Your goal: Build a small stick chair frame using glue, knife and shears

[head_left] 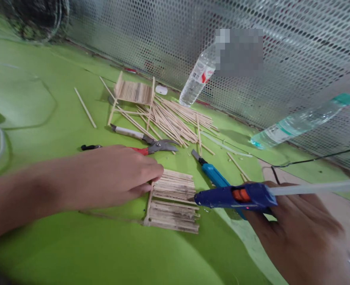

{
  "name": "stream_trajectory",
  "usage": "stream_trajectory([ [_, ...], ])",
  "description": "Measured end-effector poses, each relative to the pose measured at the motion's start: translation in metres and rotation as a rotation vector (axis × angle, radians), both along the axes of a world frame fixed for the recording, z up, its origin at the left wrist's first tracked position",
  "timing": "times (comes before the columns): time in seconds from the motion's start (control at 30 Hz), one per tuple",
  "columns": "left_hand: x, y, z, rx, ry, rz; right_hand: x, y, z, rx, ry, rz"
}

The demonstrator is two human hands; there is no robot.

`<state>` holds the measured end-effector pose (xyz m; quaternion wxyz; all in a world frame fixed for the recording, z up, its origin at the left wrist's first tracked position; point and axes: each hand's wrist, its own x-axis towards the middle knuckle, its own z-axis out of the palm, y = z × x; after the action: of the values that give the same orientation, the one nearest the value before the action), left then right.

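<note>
A small panel of wooden sticks [175, 215] lies flat on the green surface, with a narrow gap across its middle. My left hand [121, 176] has its fingers pressed together at the panel's upper left edge, pinching the end of a stick there. My right hand [299, 229] is wrapped round a dark blue glue gun [231, 196] with a white glue stick out of its back. The gun's nozzle touches or hovers just over the panel's right side near the gap; which of the two I cannot tell.
Pruning shears [163, 145] and a blue utility knife [215, 174] lie behind the panel. Farther back are a pile of loose sticks [175, 118], a little stick chair [134, 93] and two bottles [197, 77] [299, 122] near a perforated metal sheet [163, 43].
</note>
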<state>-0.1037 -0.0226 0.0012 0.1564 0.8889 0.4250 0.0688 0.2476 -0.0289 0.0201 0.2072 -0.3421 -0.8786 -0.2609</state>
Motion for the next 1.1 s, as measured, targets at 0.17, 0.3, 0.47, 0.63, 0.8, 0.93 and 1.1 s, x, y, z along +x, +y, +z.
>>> stream_trajectory([
  [0.17, 0.001, 0.000, 0.003, -0.046, 0.009, -0.035, -0.002, -0.002, -0.002, -0.045, 0.021, 0.003],
  [0.3, 0.003, 0.001, 0.003, -0.060, 0.042, -0.018, -0.008, -0.002, -0.002, -0.038, 0.028, 0.006],
  [0.47, 0.004, 0.001, 0.005, -0.078, 0.047, -0.019, -0.010, -0.001, -0.001, -0.012, 0.041, 0.019],
  [0.63, 0.002, 0.000, 0.005, -0.078, 0.051, -0.020, -0.009, -0.001, -0.001, -0.022, 0.022, 0.018],
  [0.8, 0.000, 0.000, 0.002, -0.075, 0.044, -0.020, -0.013, -0.001, 0.000, 0.000, 0.043, 0.013],
  [0.93, 0.001, 0.001, 0.002, -0.064, 0.032, -0.030, -0.015, -0.001, -0.001, 0.018, 0.046, -0.004],
  [1.1, 0.002, 0.001, 0.004, -0.048, 0.049, -0.029, -0.015, -0.003, -0.001, 0.020, 0.043, -0.046],
])
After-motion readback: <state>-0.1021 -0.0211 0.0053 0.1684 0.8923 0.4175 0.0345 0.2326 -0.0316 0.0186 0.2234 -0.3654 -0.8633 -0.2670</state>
